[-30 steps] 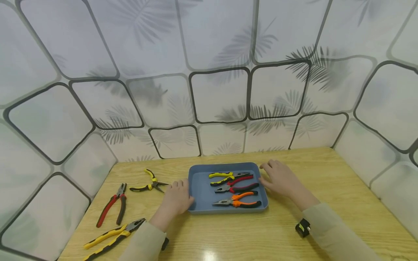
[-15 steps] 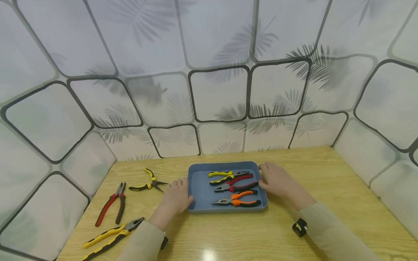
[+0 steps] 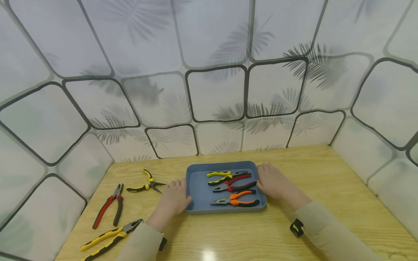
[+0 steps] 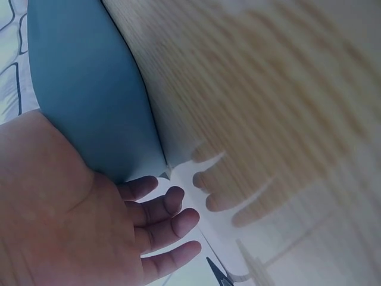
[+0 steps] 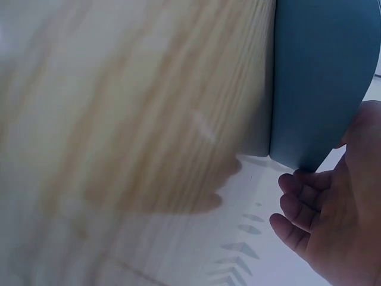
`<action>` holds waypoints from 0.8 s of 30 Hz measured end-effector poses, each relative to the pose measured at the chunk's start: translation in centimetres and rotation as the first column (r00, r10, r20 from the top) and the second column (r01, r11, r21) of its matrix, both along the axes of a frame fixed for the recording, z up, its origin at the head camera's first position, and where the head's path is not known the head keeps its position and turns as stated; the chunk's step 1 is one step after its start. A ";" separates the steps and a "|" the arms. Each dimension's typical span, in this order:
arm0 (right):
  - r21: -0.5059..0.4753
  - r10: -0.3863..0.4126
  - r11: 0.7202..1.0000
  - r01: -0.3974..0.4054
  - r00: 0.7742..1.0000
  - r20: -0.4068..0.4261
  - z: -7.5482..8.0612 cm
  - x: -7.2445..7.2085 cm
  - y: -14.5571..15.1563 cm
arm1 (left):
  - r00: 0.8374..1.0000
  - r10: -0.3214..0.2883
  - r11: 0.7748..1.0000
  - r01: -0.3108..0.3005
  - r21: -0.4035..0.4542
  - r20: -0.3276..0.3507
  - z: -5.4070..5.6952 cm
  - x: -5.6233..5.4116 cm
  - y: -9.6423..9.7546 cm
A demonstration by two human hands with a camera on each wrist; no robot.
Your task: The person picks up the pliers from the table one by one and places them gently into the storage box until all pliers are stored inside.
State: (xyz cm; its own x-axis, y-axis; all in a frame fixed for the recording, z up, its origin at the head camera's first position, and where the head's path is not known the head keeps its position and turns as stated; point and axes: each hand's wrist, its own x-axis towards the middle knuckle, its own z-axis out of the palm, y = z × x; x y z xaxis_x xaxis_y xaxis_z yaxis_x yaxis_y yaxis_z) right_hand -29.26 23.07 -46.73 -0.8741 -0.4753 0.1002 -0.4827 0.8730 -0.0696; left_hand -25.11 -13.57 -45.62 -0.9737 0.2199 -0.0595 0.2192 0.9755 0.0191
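A shallow blue-grey tray [image 3: 201, 210] stands on the wooden table. My left hand [image 3: 174, 197] holds its left wall, thumb over the rim. On the opposite side my right hand [image 3: 272, 180] grips the right wall, its thumb at the rim. Both wrist views show fingers curving beside the outer wall near a corner, with the thumbs largely hidden. Inside, toward the right, lie yellow-black pliers [image 3: 219, 179], red-black combination pliers [image 3: 232, 187] and orange-black long-nose pliers [image 3: 237, 202]. The yellow-black and red-black pairs overlap.
Left of the tray lie small yellow-black pliers [image 3: 151, 185], red-black pliers [image 3: 114, 198] and large yellow-black pliers [image 3: 119, 233], partly behind the left sleeve. A patterned wall covering [image 3: 217, 96] rises behind and beside the wooden table [image 3: 248, 235].
My right hand has closed in on the tray's right wall, its fingers drawing in against it. The left hand keeps its hold. The head view has shifted slightly; the pliers lie as before.
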 end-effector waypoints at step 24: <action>0.029 -0.045 0.999 0.044 0.998 0.032 0.0 0.6 -0.7 | 0.999 0.021 1.000 -0.021 -0.005 0.032 -0.1 -0.2 0.0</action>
State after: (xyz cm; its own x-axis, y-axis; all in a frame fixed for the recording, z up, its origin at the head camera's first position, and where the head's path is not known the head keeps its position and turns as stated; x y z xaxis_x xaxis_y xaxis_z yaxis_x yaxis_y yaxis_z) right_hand -28.65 22.39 -46.70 -0.8969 -0.4385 0.0582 -0.4415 0.8953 -0.0596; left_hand -25.33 -13.56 -45.67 -0.9758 0.1988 -0.0915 0.1977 0.9800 0.0210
